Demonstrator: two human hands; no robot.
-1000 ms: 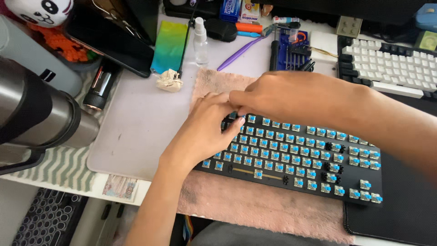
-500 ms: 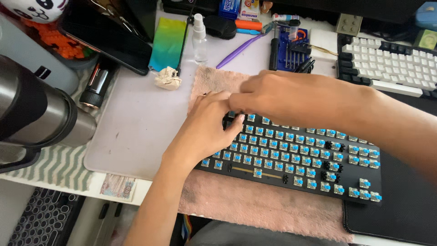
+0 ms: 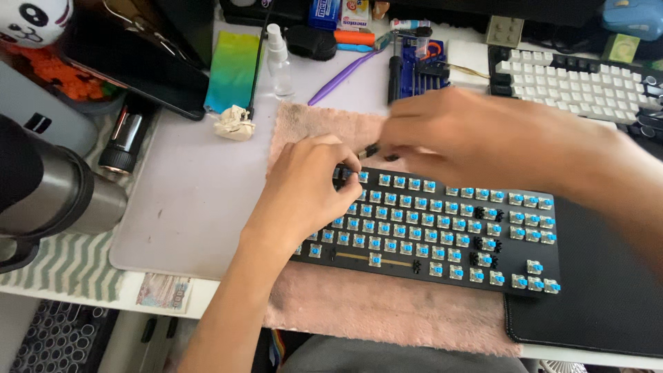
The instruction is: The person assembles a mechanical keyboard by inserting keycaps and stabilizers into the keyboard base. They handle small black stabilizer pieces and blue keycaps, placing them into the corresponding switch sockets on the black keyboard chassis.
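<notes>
Both hands at the keyboard's top-left corner

Our left hand (image 3: pixel 304 190) presses flat on the keyboard (image 3: pixel 442 235); our right hand (image 3: pixel 469 138) pinches a small dark tool (image 3: pixel 373 150).

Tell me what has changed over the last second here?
The right hand has lifted off the keyboard's top-left corner and now holds a small dark piece just above it. The left hand remains resting on the keyboard's left end; keyboard and pink towel haven't moved.
</notes>
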